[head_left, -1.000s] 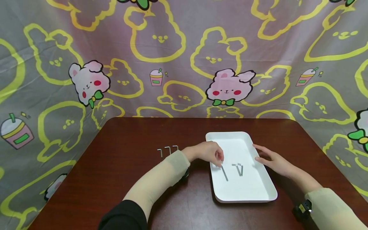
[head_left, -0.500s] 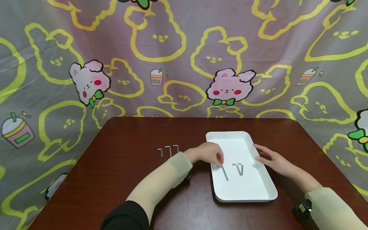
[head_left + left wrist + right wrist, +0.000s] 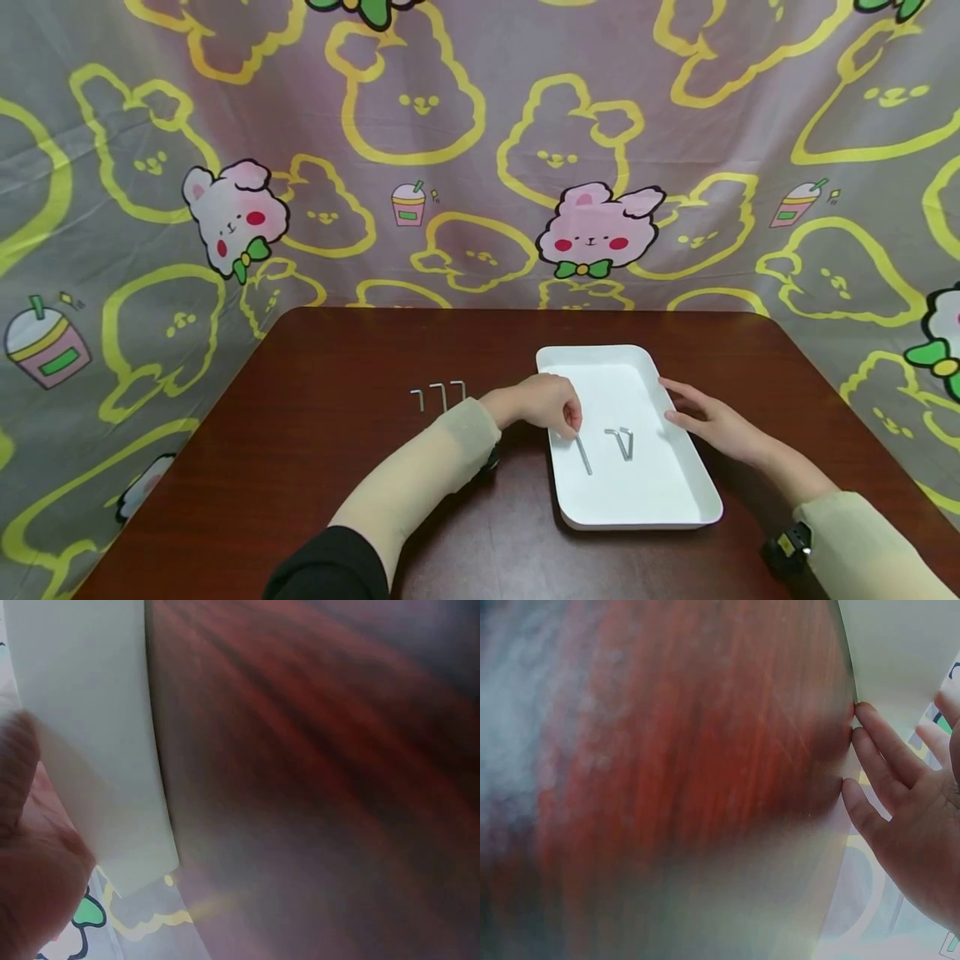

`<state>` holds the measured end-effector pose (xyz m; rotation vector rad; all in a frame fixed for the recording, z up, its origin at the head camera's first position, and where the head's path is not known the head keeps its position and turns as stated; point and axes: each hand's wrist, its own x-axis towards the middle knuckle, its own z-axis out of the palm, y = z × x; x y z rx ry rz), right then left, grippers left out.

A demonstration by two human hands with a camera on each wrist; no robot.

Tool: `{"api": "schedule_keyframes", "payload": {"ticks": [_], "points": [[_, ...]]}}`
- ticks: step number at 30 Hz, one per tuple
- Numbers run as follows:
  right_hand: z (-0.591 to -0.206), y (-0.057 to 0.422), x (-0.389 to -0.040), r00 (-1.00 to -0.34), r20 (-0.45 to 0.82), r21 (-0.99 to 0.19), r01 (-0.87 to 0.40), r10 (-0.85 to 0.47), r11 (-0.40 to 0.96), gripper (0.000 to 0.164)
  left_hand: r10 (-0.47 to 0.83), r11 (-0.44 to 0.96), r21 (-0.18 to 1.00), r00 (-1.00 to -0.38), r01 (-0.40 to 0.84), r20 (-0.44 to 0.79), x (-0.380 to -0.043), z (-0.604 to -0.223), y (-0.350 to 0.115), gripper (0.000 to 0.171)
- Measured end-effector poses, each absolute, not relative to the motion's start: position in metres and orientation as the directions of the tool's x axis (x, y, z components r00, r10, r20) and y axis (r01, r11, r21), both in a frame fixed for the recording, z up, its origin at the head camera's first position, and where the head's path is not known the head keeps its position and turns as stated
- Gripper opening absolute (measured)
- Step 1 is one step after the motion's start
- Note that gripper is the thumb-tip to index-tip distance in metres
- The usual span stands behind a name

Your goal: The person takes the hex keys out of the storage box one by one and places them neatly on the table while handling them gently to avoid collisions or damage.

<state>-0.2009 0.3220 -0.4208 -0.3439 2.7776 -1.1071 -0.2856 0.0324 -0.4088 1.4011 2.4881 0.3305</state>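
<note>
Partly hidden: hex key (image 3: 584,457), far end pinched by left hand (image 3: 546,402).

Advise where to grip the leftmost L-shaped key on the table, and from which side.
Pinch the leftmost L-shaped key midway along its longer leg, coming from above with a finger on either side. It seems to lie flat; in the head view that leg runs downward, the short one left. The gap to the next key should leave room.

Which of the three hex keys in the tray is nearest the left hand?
The leftmost key in the tray: its upper end disappears under the left hand; the other two keys lie further right.
</note>
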Motion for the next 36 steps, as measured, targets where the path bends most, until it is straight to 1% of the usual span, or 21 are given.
{"api": "schedule_keyframes", "payload": {"ticks": [11, 19, 27, 36], "points": [[-0.426, 0.322, -0.200, -0.967, -0.041, -0.688, -0.156, -0.253, 0.709, 0.065, 0.876, 0.433, 0.515, -0.479, 0.740, -0.047, -0.290, -0.417, 0.026, 0.004], [-0.426, 0.322, -0.200, -0.965, -0.046, -0.694, -0.155, -0.258, 0.703, 0.065, 0.868, 0.373, 0.614, -0.496, 0.695, 0.035, -0.294, -0.412, 0.024, 0.005], [-0.423, 0.323, -0.201, -0.966, -0.032, -0.682, -0.167, -0.257, 0.712, 0.065, 0.880, 0.335, 0.633, -0.472, 0.698, 0.056, -0.294, -0.402, 0.022, 0.005], [-0.420, 0.323, -0.202, -0.962, -0.019, -0.686, -0.187, -0.274, 0.703, 0.064, 0.904, 0.292, 0.619, -0.421, 0.729, 0.070, -0.286, -0.387, 0.015, 0.005]]}}
